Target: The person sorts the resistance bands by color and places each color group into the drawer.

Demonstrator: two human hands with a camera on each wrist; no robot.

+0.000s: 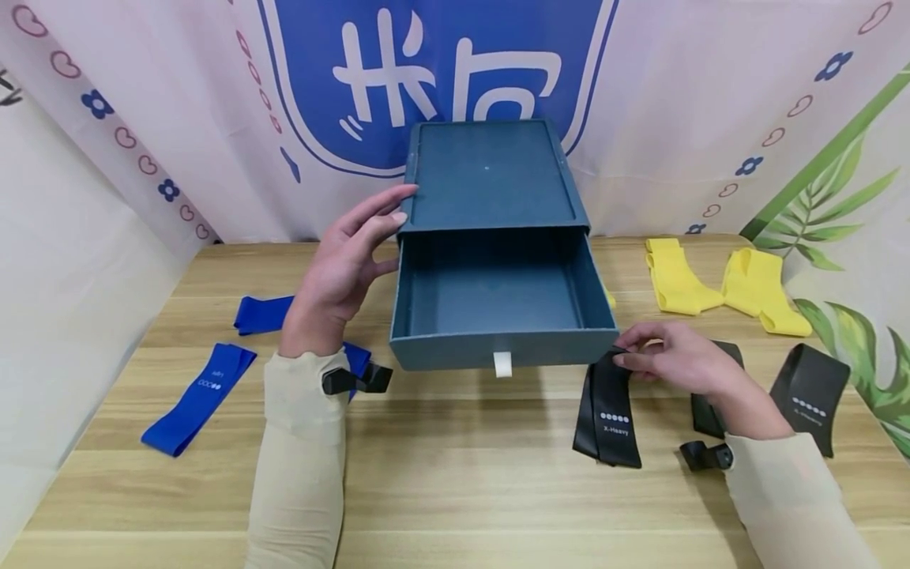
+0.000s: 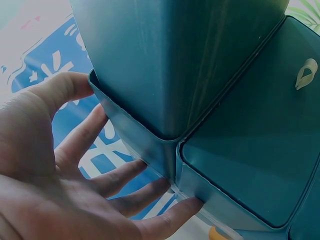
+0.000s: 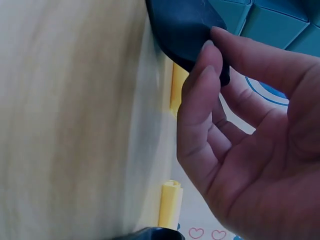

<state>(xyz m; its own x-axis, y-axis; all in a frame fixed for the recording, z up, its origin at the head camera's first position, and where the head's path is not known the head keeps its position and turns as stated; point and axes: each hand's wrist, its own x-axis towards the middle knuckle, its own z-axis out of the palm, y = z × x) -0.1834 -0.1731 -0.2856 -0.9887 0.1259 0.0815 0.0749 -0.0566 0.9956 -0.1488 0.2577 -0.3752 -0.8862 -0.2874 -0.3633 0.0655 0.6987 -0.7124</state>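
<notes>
A dark teal drawer unit [image 1: 490, 174] stands at the back of the table, its top drawer [image 1: 498, 348] pulled out and empty inside. The left hand [image 1: 341, 269] rests against the unit's left side, fingers spread; in the left wrist view the fingertips of that hand [image 2: 95, 165] touch the teal wall [image 2: 145, 125]. Near the drawer's front right corner, the right hand [image 1: 675, 359] pinches the upper end of a black band [image 1: 611, 419] marked X-Heavy. The right wrist view shows thumb and fingers of the hand [image 3: 250, 115] gripping the black band [image 3: 185, 30].
Two more black bands [image 1: 810, 399] lie right of the right hand. Yellow bands [image 1: 675, 280] lie at the back right. Several blue bands [image 1: 202, 399] lie on the left, one partly under the left wrist. A printed curtain [image 1: 213, 118] hangs behind the wooden table [image 1: 462, 490].
</notes>
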